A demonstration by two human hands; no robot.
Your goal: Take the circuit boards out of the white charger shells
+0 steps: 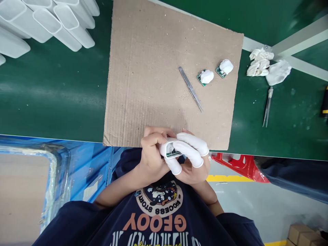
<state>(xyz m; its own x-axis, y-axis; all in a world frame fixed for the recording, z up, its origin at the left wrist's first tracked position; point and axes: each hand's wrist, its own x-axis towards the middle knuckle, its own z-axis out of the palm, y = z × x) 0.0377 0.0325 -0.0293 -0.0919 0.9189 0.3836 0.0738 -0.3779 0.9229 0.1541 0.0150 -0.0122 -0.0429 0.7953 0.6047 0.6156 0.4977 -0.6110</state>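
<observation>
A green counter (51,92) is seen from above, stretching across the view. On it a large sheet of brown cardboard (153,68) is laid flat. At the far left, hollow white housings (69,29) are gathered in a cluster. At the cardboard's near edge, the left hand (151,157) and right hand (196,167) are brought together; both grips are closed around one small white casing (164,148), held between them. Three digits of the right hand are sheathed in white finger cots (192,140). Part of a green board is visible inside the casing's open end. Beyond the hands, metal tweezers (191,89) are laid diagonally on the cardboard. To their right, two small green circuit boards (199,79), each topped by a white lump, are placed near each other.
</observation>
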